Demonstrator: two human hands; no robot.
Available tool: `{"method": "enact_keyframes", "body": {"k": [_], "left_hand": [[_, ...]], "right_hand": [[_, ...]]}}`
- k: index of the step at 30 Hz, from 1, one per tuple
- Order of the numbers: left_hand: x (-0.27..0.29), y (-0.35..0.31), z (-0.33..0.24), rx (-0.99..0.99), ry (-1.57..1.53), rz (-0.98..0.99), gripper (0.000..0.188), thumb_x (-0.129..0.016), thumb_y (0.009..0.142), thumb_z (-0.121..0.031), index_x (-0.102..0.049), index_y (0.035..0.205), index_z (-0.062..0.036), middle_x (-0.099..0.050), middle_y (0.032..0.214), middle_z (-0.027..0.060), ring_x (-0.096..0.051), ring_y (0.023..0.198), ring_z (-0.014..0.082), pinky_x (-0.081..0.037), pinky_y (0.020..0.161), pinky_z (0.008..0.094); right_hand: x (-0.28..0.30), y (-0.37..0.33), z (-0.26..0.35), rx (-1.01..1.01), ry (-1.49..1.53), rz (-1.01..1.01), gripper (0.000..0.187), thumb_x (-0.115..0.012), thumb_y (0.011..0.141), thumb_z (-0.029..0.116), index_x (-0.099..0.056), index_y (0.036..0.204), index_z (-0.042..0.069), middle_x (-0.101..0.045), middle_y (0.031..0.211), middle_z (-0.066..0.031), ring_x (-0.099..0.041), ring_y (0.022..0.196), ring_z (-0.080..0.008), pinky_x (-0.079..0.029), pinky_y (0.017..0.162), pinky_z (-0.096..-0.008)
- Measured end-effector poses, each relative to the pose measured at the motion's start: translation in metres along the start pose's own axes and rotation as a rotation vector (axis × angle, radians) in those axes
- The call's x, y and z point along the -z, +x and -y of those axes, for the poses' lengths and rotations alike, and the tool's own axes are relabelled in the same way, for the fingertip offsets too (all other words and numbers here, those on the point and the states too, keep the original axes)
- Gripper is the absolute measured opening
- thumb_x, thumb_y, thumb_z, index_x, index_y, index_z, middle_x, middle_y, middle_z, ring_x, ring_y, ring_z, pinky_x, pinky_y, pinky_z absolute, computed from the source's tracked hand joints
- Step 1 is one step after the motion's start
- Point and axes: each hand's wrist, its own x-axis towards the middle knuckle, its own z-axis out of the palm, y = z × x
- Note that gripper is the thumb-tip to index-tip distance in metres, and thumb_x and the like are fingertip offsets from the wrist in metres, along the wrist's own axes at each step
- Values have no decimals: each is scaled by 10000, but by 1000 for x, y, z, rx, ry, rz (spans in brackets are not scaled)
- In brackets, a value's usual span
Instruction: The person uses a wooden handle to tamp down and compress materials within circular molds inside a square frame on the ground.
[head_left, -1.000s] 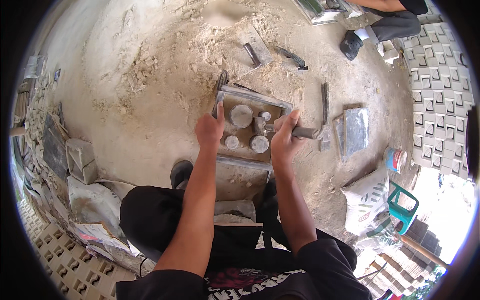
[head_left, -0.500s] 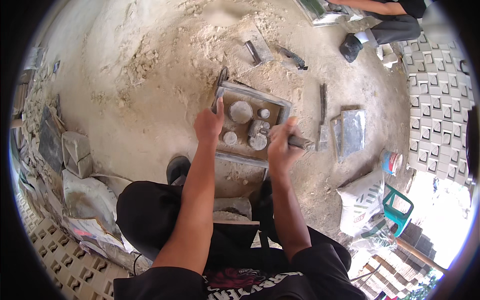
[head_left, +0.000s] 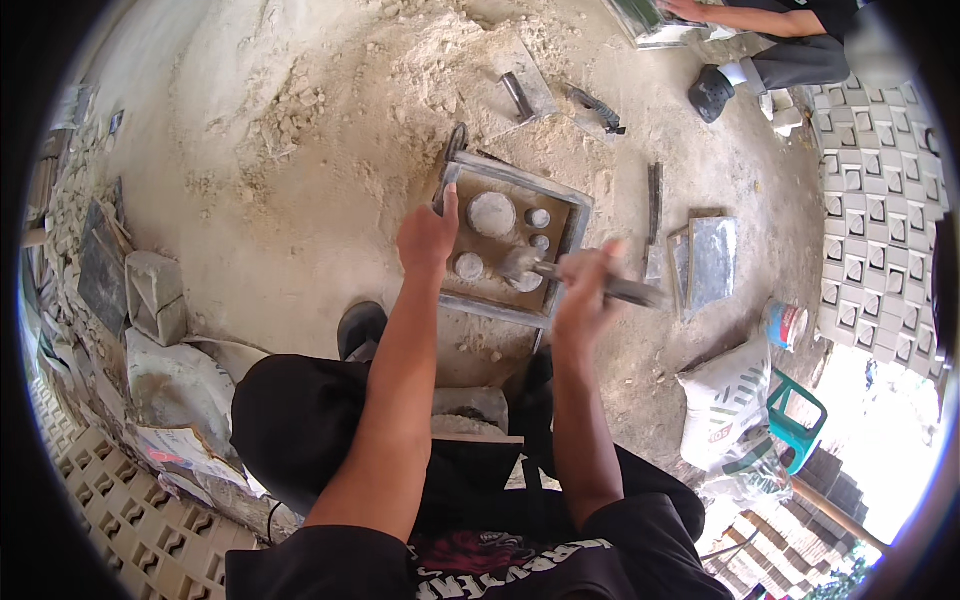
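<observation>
A shallow rectangular mould frame (head_left: 525, 179) lies on the dusty ground before me. Inside it sit several round grey pieces, among them a large disc (head_left: 492, 214), a smaller disc (head_left: 469, 266) and a little round knob (head_left: 538, 218). My left hand (head_left: 428, 238) is closed around the frame's left side, its index finger stretched along the rim. In my right hand (head_left: 583, 292), closed and blurred, is the handle of a trowel (head_left: 636, 291). The trowel's grey head is smeared by motion over the lower right discs; whether it touches them I cannot tell.
Beyond the frame lie a dark bar (head_left: 517, 96) on a plate and a brush-like tool (head_left: 597, 108). Flat plates (head_left: 711, 262) and a long dark strip (head_left: 655, 203) are to the right. A white sack (head_left: 725, 405) and green stool (head_left: 797, 420) stand lower right. Another person's shoe (head_left: 711, 93) is upper right.
The trowel head has lifted or shifted, uncovering a small knob, and its handle points further right. My right hand moved slightly right. The whole view has shifted a little.
</observation>
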Motion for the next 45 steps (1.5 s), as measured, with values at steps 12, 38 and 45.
{"method": "enact_keyframes", "body": {"k": [12,38,45], "left_hand": [[-5,2,4,-55,-43,-93,786,-356,894,-660,-696,815,44,-662,798,265,-652,816,422,-510,751,490],[-5,2,5,-47,-58,-69,767,-363,894,-657,-696,829,32,-662,824,268,-648,827,428,-510,750,489],[-6,5,4,-62,-45,-71,765,-362,896,-653,-694,830,33,-662,828,269,-646,837,431,-507,754,496]], "right_hand": [[2,-42,15,4,-63,155,474,-397,1030,219,-329,581,83,-406,512,-4,-370,481,-94,-277,449,-284],[0,-55,11,59,93,112,459,-414,1021,215,-371,599,38,-405,543,1,-349,503,-89,-280,477,-281],[-4,-51,31,102,196,94,475,-439,1019,234,-376,589,44,-381,523,11,-330,493,-91,-282,474,-287]]}}
